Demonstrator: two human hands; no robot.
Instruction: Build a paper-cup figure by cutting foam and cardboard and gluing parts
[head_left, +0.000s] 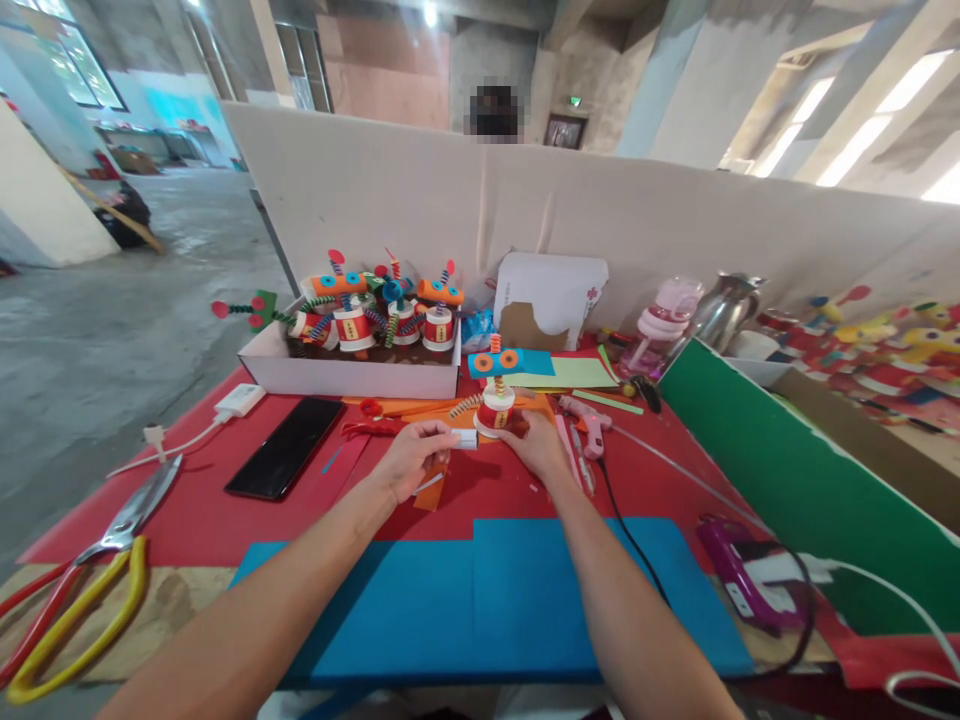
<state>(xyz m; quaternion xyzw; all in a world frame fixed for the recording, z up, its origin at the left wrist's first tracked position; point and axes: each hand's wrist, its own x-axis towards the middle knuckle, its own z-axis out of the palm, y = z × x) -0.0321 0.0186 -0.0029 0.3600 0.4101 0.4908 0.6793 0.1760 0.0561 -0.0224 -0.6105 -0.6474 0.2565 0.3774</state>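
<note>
My left hand is closed in a pinch on a small white rectangular piece, whose exact kind I cannot make out. Right beside that piece stands a paper-cup figure with a red and white cup body, a blue tube head with orange ring eyes, and coiled paper limbs. My right hand grips the lower right side of the cup, its thumb near the rim. Orange paper strips lie beneath my left hand. A pink glue gun rests just right of my right hand.
A white box with several similar figures stands at back left. Large scissors and a black phone lie on the left. Blue sheets cover the front edge. A green panel and a purple power strip bound the right.
</note>
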